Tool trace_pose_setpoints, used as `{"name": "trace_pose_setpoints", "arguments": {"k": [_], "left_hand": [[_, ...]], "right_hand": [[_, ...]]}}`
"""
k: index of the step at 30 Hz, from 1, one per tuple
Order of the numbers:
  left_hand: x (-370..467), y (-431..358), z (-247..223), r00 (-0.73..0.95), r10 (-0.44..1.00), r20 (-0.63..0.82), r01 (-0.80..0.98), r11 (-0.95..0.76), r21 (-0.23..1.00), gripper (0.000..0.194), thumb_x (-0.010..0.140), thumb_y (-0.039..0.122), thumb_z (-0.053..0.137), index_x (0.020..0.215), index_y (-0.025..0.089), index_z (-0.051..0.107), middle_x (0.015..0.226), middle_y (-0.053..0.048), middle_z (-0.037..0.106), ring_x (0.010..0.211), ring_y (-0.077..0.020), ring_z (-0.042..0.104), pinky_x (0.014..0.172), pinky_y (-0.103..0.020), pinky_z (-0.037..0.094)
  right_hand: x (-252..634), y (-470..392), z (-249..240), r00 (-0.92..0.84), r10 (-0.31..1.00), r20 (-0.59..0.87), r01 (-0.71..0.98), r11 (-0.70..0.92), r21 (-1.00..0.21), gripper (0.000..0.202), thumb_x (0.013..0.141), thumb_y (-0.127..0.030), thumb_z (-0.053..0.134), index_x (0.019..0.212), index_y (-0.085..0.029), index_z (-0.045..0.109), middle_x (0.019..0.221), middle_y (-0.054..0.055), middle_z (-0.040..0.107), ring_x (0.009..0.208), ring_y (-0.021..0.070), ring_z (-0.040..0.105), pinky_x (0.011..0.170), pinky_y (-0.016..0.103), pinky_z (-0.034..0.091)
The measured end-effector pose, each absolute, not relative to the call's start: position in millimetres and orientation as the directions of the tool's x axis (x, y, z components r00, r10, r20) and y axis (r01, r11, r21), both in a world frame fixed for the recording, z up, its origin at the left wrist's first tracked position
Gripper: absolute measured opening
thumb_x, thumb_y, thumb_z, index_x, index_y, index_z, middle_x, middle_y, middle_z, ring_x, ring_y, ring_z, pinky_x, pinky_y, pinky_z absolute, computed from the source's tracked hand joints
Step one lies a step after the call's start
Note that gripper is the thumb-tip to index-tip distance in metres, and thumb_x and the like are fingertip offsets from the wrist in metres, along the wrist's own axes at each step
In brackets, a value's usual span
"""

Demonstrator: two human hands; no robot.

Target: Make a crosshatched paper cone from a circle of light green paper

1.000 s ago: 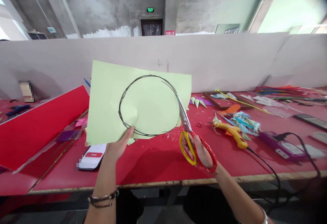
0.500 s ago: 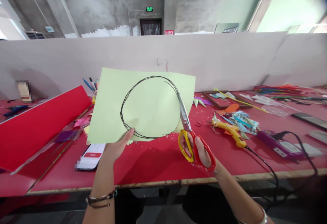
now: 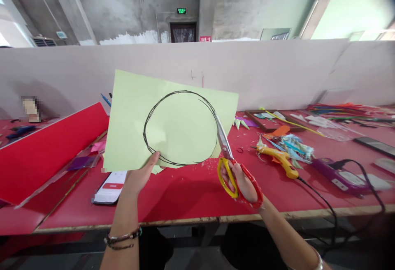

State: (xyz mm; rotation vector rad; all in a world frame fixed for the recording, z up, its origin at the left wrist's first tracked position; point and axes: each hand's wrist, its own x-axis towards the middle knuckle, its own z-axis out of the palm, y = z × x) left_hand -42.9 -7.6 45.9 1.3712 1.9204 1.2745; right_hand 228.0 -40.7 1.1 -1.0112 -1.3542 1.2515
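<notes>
Fingers first: on the left hand (image 3: pixel 138 179), the thumb presses the front of the pale green paper sheet (image 3: pixel 182 130) near its lower edge, the other fingers out of sight behind, so the sheet is pinched there. Over on the right hand (image 3: pixel 243 181), the fingers are wrapped through the yellow and red handles of the scissors (image 3: pixel 226 148), gripping them firmly. The blades point up and slightly left, right at the right-hand side of the black hand-drawn oval (image 3: pixel 144 134), with a flap of paper spreading out beyond them; how wide the blades are open, I can't tell.

The sheet's up in the air, tilted towards the wearer, above the red tabletop (image 3: pixel 182 200). Just below its lower left corner, there's a phone (image 3: pixel 109 190) with a lit screen, and further left a big red board (image 3: pixel 58 148) leans at a slant.

Out to the right of the scissors lies a yellow glue gun (image 3: pixel 282 161), shredded blue strips (image 3: pixel 294 146) beside it, then a purple device (image 3: pixel 338 177) with a black cord. Behind them sits a brown tray (image 3: pixel 255 122), and along the back runs a pale partition (image 3: pixel 154 62).
</notes>
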Motion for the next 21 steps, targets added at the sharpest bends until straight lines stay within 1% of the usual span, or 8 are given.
{"name": "trace_pose_setpoints", "arguments": {"k": [3,7,8,10,12,15,18,21], "left_hand": [[-36.0,-12.2,55.8,-0.451,0.886,0.104,0.472,0.138,0.871,0.062,0.06,0.059,0.06,0.109,0.021,0.06,0.121,-0.006,0.055,0.12,-0.0252,0.04,0.103,-0.032,0.029],[-30.5,-16.5,64.1,-0.531,0.847,0.022,0.426,0.244,0.871,0.066,0.06,0.06,0.059,0.11,0.016,0.058,0.124,-0.009,0.051,0.122,-0.0275,0.037,0.104,-0.037,0.026],[-30.3,-16.5,64.4,-0.534,0.845,0.024,0.424,0.242,0.873,0.067,0.06,0.059,0.059,0.112,0.015,0.057,0.126,-0.009,0.05,0.123,-0.0273,0.036,0.105,-0.037,0.025],[-31.3,-15.7,63.4,-0.498,0.865,0.065,0.434,0.183,0.882,0.067,0.062,0.055,0.06,0.116,0.016,0.054,0.127,-0.008,0.048,0.123,-0.0254,0.036,0.105,-0.035,0.024],[-33.0,-14.8,61.7,-0.461,0.885,0.067,0.429,0.156,0.89,0.061,0.063,0.053,0.06,0.112,0.018,0.057,0.125,-0.006,0.051,0.121,-0.0243,0.039,0.105,-0.033,0.026],[-34.8,-14.9,61.1,-0.458,0.889,-0.025,0.408,0.235,0.882,0.054,0.061,0.056,0.06,0.1,0.019,0.065,0.119,-0.007,0.056,0.118,-0.0268,0.043,0.103,-0.035,0.029],[-34.7,-16.4,63.2,-0.446,0.895,-0.013,0.423,0.224,0.878,0.054,0.061,0.057,0.06,0.099,0.02,0.065,0.118,-0.007,0.057,0.117,-0.0273,0.044,0.102,-0.035,0.029],[-34.8,-17.1,64.7,-0.458,0.889,-0.014,0.433,0.237,0.87,0.053,0.061,0.057,0.059,0.098,0.02,0.066,0.117,-0.006,0.058,0.116,-0.027,0.045,0.102,-0.034,0.03]], "right_hand": [[229.6,-39.7,-1.8,-0.177,0.972,0.157,-0.072,0.147,-0.987,0.046,0.08,-0.062,0.027,0.072,-0.019,0.042,0.058,-0.003,0.041,0.036,0.0055,0.029,0.035,0.021,0.024],[233.5,-40.1,-6.9,-0.241,0.953,0.185,-0.118,0.16,-0.98,0.045,0.08,-0.061,0.028,0.074,-0.02,0.045,0.052,-0.004,0.038,0.038,0.0082,0.03,0.038,0.022,0.027],[234.4,-40.5,-7.8,-0.254,0.948,0.192,-0.131,0.163,-0.978,0.044,0.081,-0.061,0.028,0.076,-0.02,0.045,0.053,-0.003,0.039,0.04,0.0087,0.032,0.04,0.023,0.028],[235.7,-41.2,-8.2,-0.263,0.943,0.202,-0.153,0.166,-0.974,0.043,0.08,-0.06,0.029,0.08,-0.021,0.046,0.059,-0.002,0.042,0.044,0.0094,0.034,0.042,0.024,0.03],[236.0,-41.6,-6.6,-0.274,0.939,0.207,-0.16,0.168,-0.973,0.044,0.079,-0.061,0.03,0.082,-0.021,0.047,0.063,-0.001,0.043,0.046,0.0098,0.035,0.043,0.024,0.03],[235.1,-41.5,-2.1,-0.268,0.941,0.208,-0.128,0.179,-0.975,0.045,0.079,-0.062,0.029,0.079,-0.022,0.048,0.06,-0.001,0.042,0.045,0.0108,0.034,0.043,0.026,0.03],[234.5,-40.9,0.5,-0.217,0.955,0.203,-0.068,0.193,-0.979,0.044,0.081,-0.06,0.028,0.073,-0.021,0.046,0.056,-0.002,0.041,0.041,0.0099,0.033,0.04,0.025,0.03],[235.3,-39.8,-0.2,-0.184,0.962,0.199,-0.009,0.201,-0.98,0.046,0.082,-0.059,0.025,0.068,-0.019,0.043,0.055,-0.003,0.04,0.038,0.0069,0.033,0.038,0.022,0.028]]}}
